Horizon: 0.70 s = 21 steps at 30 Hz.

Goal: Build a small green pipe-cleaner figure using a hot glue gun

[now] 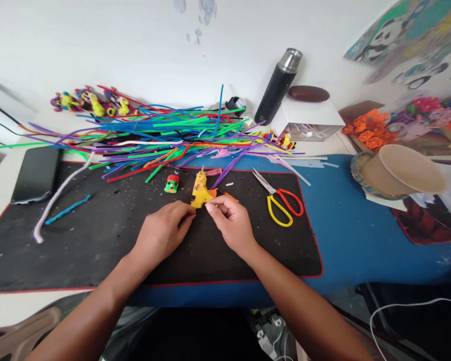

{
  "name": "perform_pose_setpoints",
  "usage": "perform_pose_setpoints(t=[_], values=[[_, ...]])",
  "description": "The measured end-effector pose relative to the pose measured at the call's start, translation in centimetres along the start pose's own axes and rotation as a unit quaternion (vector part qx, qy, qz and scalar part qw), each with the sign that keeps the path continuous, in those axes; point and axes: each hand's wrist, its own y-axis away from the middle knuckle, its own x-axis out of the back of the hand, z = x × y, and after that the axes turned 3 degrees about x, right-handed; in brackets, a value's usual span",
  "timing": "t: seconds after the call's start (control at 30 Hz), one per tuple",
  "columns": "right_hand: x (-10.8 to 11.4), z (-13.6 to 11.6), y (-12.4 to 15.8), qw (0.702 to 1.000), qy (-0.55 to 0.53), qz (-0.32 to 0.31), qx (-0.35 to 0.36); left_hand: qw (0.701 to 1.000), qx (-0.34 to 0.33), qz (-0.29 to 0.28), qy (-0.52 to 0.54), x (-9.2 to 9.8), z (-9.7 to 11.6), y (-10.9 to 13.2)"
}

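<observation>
A yellow hot glue gun (200, 189) rests on the black mat (108, 240) with its nozzle pointing away from me. At its near left end, my left hand (164, 228) lies on the mat with the fingers curled together. My right hand (231, 220) has thumb and forefinger pinched at the gun's near right side. Whatever either hand holds is hidden or too small to make out. A small red and green figure (172, 184) stands left of the gun. Scissors (274, 193) with one red and one yellow handle lie to the right, blades apart.
A heap of coloured pipe cleaners (180, 130) spreads across the back. A phone (36, 174), a white pipe cleaner (62, 193) and a blue twisted piece (68, 209) lie left. Behind stands a black flask (278, 87); at right are a paper bowl (409, 170) and orange flowers (370, 128).
</observation>
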Motion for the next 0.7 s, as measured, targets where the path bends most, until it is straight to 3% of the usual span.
perform_pose_setpoints(t=[0.2, 0.43, 0.7], values=[[0.0, 0.1, 0.5, 1.0, -0.002, 0.011, 0.017, 0.995, -0.091, 0.005, -0.043, 0.1, -0.1, 0.4], [-0.2, -0.2, 0.8, 0.999, 0.034, 0.008, 0.025, 0.973, -0.169, -0.051, -0.149, 0.5, 0.1, 0.2], [-0.3, 0.0, 0.9, 0.998, 0.044, 0.007, 0.044, 0.917, -0.26, -0.199, -0.229, 2.4, 1.0, -3.4]])
